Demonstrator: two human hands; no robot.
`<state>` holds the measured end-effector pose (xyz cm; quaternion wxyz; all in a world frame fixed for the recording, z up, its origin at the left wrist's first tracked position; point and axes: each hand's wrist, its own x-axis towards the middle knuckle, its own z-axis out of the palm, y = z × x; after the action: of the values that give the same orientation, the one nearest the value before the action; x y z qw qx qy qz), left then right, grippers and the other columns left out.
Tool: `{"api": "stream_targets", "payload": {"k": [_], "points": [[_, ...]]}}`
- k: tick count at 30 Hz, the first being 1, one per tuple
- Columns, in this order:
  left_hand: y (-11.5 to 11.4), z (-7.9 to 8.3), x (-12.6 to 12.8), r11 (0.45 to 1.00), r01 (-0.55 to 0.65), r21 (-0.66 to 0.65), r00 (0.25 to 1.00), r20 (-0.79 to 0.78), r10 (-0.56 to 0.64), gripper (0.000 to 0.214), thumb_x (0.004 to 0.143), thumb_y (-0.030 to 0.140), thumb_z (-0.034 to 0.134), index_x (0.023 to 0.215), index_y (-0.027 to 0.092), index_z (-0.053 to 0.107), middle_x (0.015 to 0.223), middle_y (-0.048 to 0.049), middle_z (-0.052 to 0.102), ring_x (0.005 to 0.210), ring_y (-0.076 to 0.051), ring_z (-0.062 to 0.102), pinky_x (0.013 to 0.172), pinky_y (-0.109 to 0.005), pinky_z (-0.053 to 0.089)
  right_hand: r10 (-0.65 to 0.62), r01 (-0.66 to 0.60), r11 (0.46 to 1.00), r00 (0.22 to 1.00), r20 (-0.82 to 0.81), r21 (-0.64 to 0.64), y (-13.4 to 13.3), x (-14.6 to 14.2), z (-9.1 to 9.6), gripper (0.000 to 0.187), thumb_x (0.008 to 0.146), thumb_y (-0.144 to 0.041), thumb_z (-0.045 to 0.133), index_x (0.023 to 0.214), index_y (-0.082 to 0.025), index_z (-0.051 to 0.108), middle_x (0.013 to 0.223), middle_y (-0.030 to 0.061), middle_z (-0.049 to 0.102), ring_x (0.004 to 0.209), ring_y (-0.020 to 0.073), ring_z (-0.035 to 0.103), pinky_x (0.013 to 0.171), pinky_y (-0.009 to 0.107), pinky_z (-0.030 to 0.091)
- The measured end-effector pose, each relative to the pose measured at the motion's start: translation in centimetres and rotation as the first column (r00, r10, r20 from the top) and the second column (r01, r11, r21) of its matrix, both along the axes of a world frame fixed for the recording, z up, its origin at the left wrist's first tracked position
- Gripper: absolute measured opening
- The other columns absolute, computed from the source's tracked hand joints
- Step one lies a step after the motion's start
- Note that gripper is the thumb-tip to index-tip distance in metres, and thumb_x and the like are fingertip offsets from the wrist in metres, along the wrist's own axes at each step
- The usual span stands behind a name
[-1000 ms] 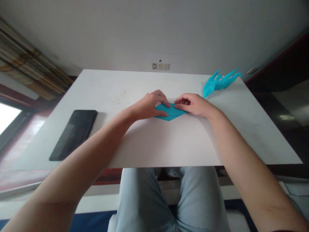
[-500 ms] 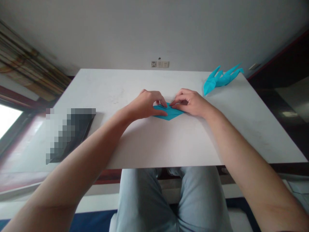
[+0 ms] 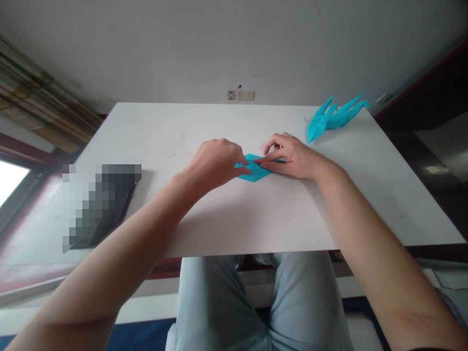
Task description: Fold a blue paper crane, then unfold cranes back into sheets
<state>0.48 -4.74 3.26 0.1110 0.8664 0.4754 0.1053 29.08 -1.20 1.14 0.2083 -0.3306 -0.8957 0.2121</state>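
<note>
Teal folded paper (image 3: 255, 171) lies flat mid-counter (image 3: 256, 219), under both hands.
Left hand (image 3: 214, 163), at its 9 o'clock, curls over the corner, grip unclear; right hand (image 3: 294, 157), at 3 o'clock, is unclenched, index finger pressing it. Finished teal origami (image 3: 334, 117) lies at 2 o'clock.

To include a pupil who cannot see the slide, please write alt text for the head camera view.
A person's left hand and right hand press a folded turquoise paper flat on a white table. A turquoise origami figure lies at its far right corner, and a dark flat device lies near its left edge.
</note>
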Motion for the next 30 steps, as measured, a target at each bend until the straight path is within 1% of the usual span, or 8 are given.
{"api": "stream_targets", "payload": {"k": [3,8,12,16,19,21,26,30], "points": [[-0.8,-0.2,0.0,0.997,-0.049,0.052,0.998,-0.034,0.05,0.035,0.101,0.065,0.079,0.098,0.032,0.091,0.088,-0.0073,0.078,0.097,-0.03,0.072,0.088,-0.04,0.048,-0.053,0.053,0.999,0.998,0.026,-0.006,0.3,0.9,0.2,0.031,0.104,-0.06,0.078,0.099,-0.035,0.095,0.118,0.0087,0.077,0.109,0.0305,0.066,0.11,0.053,0.047],[-1.4,-0.5,-0.3,0.985,-0.124,0.12,0.991,-0.042,0.13,0.046,0.1,0.072,0.076,0.099,0.029,0.091,0.078,-0.0093,0.068,0.097,-0.033,0.071,0.089,-0.044,0.048,-0.118,0.121,0.991,0.991,0.056,-0.058,0.2,1.7,1.1,0.025,0.097,-0.057,0.087,0.094,-0.033,0.094,0.114,0.0074,0.077,0.11,0.0314,0.065,0.111,0.053,0.047],[-1.2,-0.7,-0.2,0.981,-0.139,0.132,0.99,-0.004,0.141,0.048,0.097,0.077,0.078,0.102,0.03,0.091,0.084,-0.0097,0.073,0.098,-0.032,0.071,0.089,-0.044,0.049,-0.153,0.154,0.986,0.988,0.028,-0.057,-0.3,1.0,1.4,0.023,0.099,-0.052,0.084,0.099,-0.031,0.093,0.114,0.0093,0.078,0.11,0.0327,0.068,0.106,0.052,0.051],[-0.7,-0.4,0.3,0.993,-0.097,0.067,0.995,0.039,0.095,0.035,0.097,0.065,0.086,0.106,0.032,0.089,0.106,-0.008,0.081,0.097,-0.029,0.07,0.089,-0.042,0.052,-0.251,0.249,0.964,0.968,-0.02,-0.089,-0.5,0.5,1.4,0.03,0.103,-0.055,0.079,0.111,-0.027,0.09,0.113,0.0107,0.081,0.101,0.0311,0.069,0.093,0.046,0.055],[-0.3,-0.2,0.5,0.998,-0.059,-0.023,0.996,0.064,0.06,0.023,0.097,0.049,0.088,0.108,0.029,0.088,0.119,-0.0084,0.08,0.099,-0.027,0.072,0.089,-0.04,0.054,-0.368,0.362,0.927,0.929,-0.044,-0.1,-0.3,0.6,1.2,0.033,0.106,-0.055,0.075,0.11,-0.025,0.086,0.107,0.0106,0.083,0.097,0.0302,0.07,0.088,0.044,0.053],[-0.1,-0.3,0.5,0.998,-0.028,-0.065,0.996,0.088,0.033,0.02,0.096,0.042,0.088,0.109,0.027,0.087,0.123,-0.0095,0.079,0.102,-0.027,0.073,0.092,-0.04,0.055,-0.41,0.403,0.908,0.911,-0.038,-0.115,-0.1,0.7,1.0,0.034,0.107,-0.056,0.074,0.106,-0.023,0.084,0.101,0.0101,0.083,0.094,0.0298,0.071,0.086,0.044,0.053],[0.2,-0.7,0.4,0.993,0.017,-0.114,0.98,0.2,0.007,0.027,0.094,0.033,0.086,0.119,0.025,0.08,0.12,-0.0085,0.079,0.104,-0.026,0.074,0.097,-0.039,0.056,-0.338,0.339,0.932,0.941,0.027,-0.128,0.1,0.3,0.4,0.033,0.101,-0.056,0.079,0.09,-0.025,0.081,0.098,0.0094,0.083,0.091,0.0289,0.072,0.084,0.044,0.054],[0.6,-0.9,0.4,0.988,0.041,-0.148,0.97,0.242,-0.004,0.03,0.091,0.034,0.087,0.119,0.024,0.08,0.119,-0.0086,0.079,0.103,-0.026,0.075,0.095,-0.039,0.057,-0.34,0.339,0.916,0.94,0.031,-0.217,0.0,-0.2,0.2,0.028,0.097,-0.052,0.085,0.091,-0.025,0.079,0.096,0.0081,0.083,0.089,0.0279,0.071,0.083,0.043,0.054]]}}
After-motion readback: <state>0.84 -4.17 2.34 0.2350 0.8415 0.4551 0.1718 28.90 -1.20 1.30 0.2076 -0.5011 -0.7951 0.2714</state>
